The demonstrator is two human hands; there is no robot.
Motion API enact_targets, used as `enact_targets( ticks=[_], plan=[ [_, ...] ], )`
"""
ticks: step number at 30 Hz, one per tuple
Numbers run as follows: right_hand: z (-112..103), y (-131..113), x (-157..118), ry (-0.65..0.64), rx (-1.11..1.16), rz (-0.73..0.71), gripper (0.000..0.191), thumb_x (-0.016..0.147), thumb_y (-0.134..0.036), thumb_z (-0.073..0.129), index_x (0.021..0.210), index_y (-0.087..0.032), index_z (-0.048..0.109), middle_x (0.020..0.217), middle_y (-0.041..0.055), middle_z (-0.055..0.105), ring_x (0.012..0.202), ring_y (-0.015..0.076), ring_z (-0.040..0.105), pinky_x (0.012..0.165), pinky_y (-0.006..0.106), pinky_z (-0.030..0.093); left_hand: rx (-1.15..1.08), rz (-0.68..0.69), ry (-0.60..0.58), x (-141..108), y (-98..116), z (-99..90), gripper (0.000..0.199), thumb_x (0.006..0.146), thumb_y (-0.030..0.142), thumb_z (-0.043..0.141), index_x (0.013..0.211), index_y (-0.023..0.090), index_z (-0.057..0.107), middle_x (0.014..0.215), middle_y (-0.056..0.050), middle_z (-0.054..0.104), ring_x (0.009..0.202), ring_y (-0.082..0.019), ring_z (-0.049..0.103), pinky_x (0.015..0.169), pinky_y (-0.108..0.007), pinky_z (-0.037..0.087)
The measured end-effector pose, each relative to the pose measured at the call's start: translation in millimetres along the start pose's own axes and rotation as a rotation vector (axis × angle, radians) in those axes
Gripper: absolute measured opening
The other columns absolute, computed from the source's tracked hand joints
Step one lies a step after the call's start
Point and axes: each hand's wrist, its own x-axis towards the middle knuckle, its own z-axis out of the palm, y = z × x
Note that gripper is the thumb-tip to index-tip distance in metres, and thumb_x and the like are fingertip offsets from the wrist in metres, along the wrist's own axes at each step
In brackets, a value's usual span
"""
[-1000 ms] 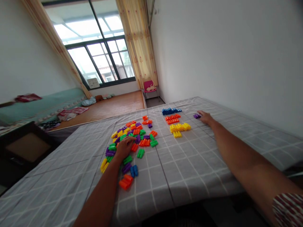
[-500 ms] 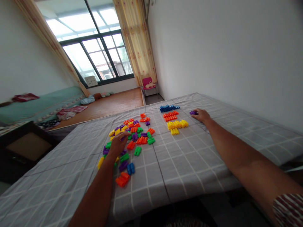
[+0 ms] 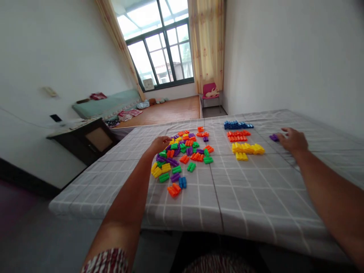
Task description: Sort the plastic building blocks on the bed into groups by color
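Note:
My left hand (image 3: pixel 159 145) reaches to the far left edge of a mixed pile of small plastic pieces shaped like joined tubes. Its fingers are partly bent and look apart, beside a yellow piece (image 3: pixel 171 142); I see nothing held. On the right, my right hand (image 3: pixel 294 140) hovers low with fingers spread, just beside purple pieces (image 3: pixel 273 137) lying on the cloth. Between the hands are sorted groups: blue pieces (image 3: pixel 237 125) at the back, orange pieces (image 3: pixel 238 136) in the middle, and yellow pieces (image 3: pixel 248 148) nearest me.
A grey checked cloth (image 3: pixel 199 206) covers the table. Loose pieces at the pile's near side include a blue piece (image 3: pixel 182 182) and orange pieces (image 3: pixel 174 190). Behind are a dark cabinet (image 3: pixel 93 140), a bed (image 3: pixel 173 110) and a pink chair (image 3: pixel 209 89). A white wall borders the right.
The view has swung left. My left hand has moved from over the pile to its far left edge. My right hand has let go of the purple pieces and opened.

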Motion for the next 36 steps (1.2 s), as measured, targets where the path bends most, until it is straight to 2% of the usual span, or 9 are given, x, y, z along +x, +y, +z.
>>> enact_targets(
  ticks=[4, 9, 14, 18, 21, 29, 32, 34, 36],
  plan=[
    [2, 1, 3, -0.038, 0.073, 0.049, 0.043, 0.088, -0.035, 0.051, 0.124, -0.014, 0.059, 0.098, 0.0181, 0.069, 0.089, 0.0260, 0.060, 0.075, 0.037, 0.042, 0.041, 0.130, -0.096, 2, -7, 26.7, 0.042, 0.077, 0.034, 0.062, 0.117, 0.021, 0.067, 0.113, -0.006, 0.069, 0.103, -0.022, 0.062, 0.091, -0.031, 0.047],
    [1, 2, 3, -0.019, 0.039, 0.038, 0.039, 0.085, -0.026, 0.049, 0.122, -0.019, 0.061, 0.098, 0.0158, 0.069, 0.095, 0.0264, 0.060, 0.077, 0.037, 0.043, 0.177, -0.025, 0.109, 1, -11, 50.3, 0.035, 0.085, 0.024, 0.052, 0.117, 0.026, 0.067, 0.123, -0.008, 0.063, 0.112, -0.023, 0.056, 0.097, -0.036, 0.043],
    [-2, 0, 3, 0.016, 0.002, 0.008, 0.039, 0.084, -0.022, 0.048, 0.121, -0.019, 0.062, 0.108, 0.0153, 0.068, 0.097, 0.0236, 0.060, 0.079, 0.034, 0.043, 0.197, -0.066, 0.255, -4, -1, 46.5, 0.034, 0.085, 0.020, 0.050, 0.113, 0.023, 0.068, 0.120, -0.009, 0.063, 0.111, -0.024, 0.056, 0.095, -0.034, 0.043],
    [-3, 0, 2, 0.046, -0.020, -0.007, 0.041, 0.083, -0.021, 0.047, 0.122, -0.019, 0.062, 0.108, 0.0151, 0.068, 0.096, 0.0227, 0.061, 0.078, 0.033, 0.043, 0.213, 0.001, 0.021, -11, 21, 43.7, 0.031, 0.082, 0.036, 0.059, 0.108, 0.024, 0.070, 0.108, -0.009, 0.067, 0.101, -0.025, 0.061, 0.088, -0.033, 0.046],
    [-3, 1, 2, 0.029, -0.027, 0.005, 0.042, 0.082, -0.024, 0.047, 0.120, -0.019, 0.064, 0.100, 0.0131, 0.069, 0.091, 0.0233, 0.062, 0.076, 0.034, 0.045, 0.284, 0.022, -0.119, -16, 28, 45.3, 0.044, 0.074, 0.036, 0.067, 0.115, 0.021, 0.065, 0.117, -0.011, 0.062, 0.102, -0.025, 0.061, 0.088, -0.032, 0.047],
    [-5, 3, 3, -0.015, -0.045, 0.034, 0.045, 0.078, -0.032, 0.046, 0.116, -0.020, 0.066, 0.086, 0.0077, 0.069, 0.074, 0.0238, 0.061, 0.070, 0.034, 0.046, 0.152, 0.094, -0.186, -20, 16, 38.4, 0.043, 0.072, 0.012, 0.056, 0.112, 0.022, 0.066, 0.114, -0.004, 0.067, 0.107, -0.020, 0.060, 0.095, -0.029, 0.046],
    [-6, 0, 3, -0.013, -0.049, 0.022, 0.044, 0.079, -0.031, 0.045, 0.116, -0.019, 0.066, 0.089, 0.0087, 0.069, 0.072, 0.0232, 0.060, 0.069, 0.034, 0.046, 0.119, 0.122, -0.052, -21, 26, 39.1, 0.040, 0.074, 0.011, 0.053, 0.110, 0.022, 0.068, 0.117, -0.003, 0.067, 0.111, -0.021, 0.058, 0.099, -0.033, 0.044],
    [-7, -2, 2, 0.003, -0.038, 0.017, 0.044, 0.080, -0.030, 0.044, 0.116, -0.020, 0.066, 0.091, 0.0090, 0.070, 0.072, 0.0227, 0.060, 0.069, 0.033, 0.045, 0.086, 0.235, 0.047, -21, 37, 44.5, 0.042, 0.078, 0.012, 0.050, 0.115, 0.022, 0.066, 0.123, -0.004, 0.064, 0.117, -0.021, 0.054, 0.105, -0.035, 0.040],
    [-7, -4, 0, 0.029, -0.021, 0.009, 0.042, 0.080, -0.029, 0.045, 0.115, -0.020, 0.066, 0.091, 0.0091, 0.070, 0.074, 0.0227, 0.061, 0.070, 0.033, 0.046, 0.044, 0.414, 0.011, -19, 49, 53.0, 0.042, 0.080, 0.013, 0.050, 0.118, 0.023, 0.065, 0.128, -0.004, 0.061, 0.121, -0.020, 0.051, 0.108, -0.036, 0.036]
  ],
)
